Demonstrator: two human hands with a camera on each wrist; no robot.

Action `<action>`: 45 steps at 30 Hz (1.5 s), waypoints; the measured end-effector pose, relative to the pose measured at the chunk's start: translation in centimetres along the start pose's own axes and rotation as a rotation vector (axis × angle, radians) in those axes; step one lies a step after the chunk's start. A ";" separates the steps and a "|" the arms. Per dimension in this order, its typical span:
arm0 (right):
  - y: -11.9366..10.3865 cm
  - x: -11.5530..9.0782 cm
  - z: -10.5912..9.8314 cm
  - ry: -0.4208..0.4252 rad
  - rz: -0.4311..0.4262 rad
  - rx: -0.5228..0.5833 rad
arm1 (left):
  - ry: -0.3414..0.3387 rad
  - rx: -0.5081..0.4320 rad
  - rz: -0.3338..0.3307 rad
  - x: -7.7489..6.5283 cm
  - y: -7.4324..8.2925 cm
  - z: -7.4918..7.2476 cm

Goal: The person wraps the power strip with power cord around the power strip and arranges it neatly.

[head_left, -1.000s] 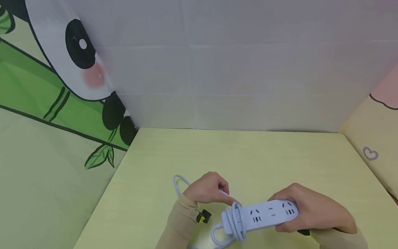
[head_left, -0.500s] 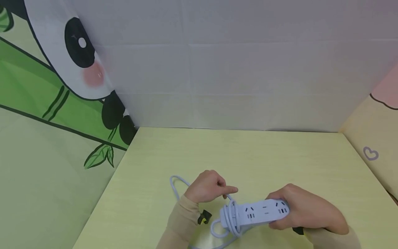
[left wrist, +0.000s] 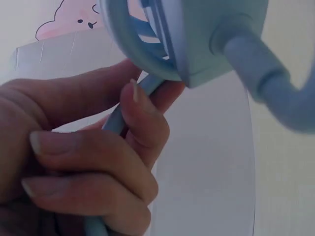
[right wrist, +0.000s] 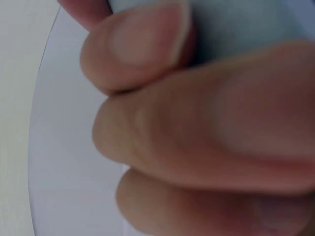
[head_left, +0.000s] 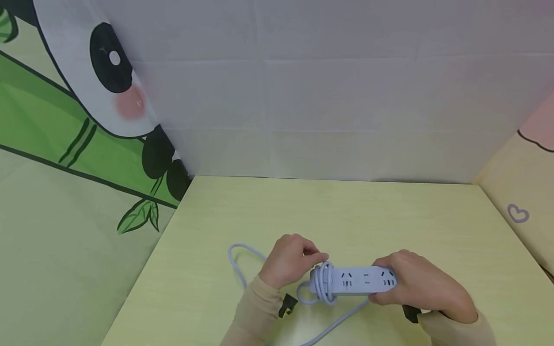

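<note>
A white power strip point(head_left: 361, 281) is held up over the table, its sockets facing up. My right hand point(head_left: 421, 281) grips its right end, thumb on the near side and fingers at the far side. Several turns of the strip's own cord point(head_left: 324, 283) wrap around the left end. My left hand point(head_left: 291, 259) holds the cord beside those turns; in the left wrist view its curled fingers point(left wrist: 145, 115) close round the cord, right by the strip's end point(left wrist: 211, 44). Fingers point(right wrist: 197, 123) fill the right wrist view and hide most of the strip.
A loop of loose cord point(head_left: 235, 259) lies left of the left hand, and another length runs below the strip toward the near edge. The pale yellow table point(head_left: 329, 211) meets a grey back wall point(head_left: 320, 105) and printed side panels.
The power strip has shifted left and slightly away from me, turning level. My left thumb lifted, then came down by the wrapped turns. The loose cord loop has spread left.
</note>
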State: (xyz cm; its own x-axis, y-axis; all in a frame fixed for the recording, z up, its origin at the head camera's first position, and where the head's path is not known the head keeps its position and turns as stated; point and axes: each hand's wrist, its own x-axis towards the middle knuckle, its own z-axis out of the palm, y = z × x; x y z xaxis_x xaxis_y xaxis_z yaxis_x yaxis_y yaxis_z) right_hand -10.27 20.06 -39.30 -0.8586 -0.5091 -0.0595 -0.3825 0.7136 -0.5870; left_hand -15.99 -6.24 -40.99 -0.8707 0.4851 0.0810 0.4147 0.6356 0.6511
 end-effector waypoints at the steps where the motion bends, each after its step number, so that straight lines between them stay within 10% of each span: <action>1: 0.0 0.0 0.0 0.005 0.004 -0.008 | 0.003 0.001 -0.002 0.0 0.1 0.0; 45: -0.6 1.3 0.8 0.345 0.129 -0.202 | 0.156 -0.319 -0.090 -1.0 2.3 -0.4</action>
State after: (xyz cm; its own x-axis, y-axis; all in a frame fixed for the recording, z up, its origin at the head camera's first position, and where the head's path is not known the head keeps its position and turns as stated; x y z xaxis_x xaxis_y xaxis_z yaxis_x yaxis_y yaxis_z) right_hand -10.87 18.61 -39.70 -0.9546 -0.2433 0.1720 -0.2945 0.8584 -0.4201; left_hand -14.22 -5.50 -39.28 -0.9401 0.3222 0.1111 0.2527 0.4404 0.8615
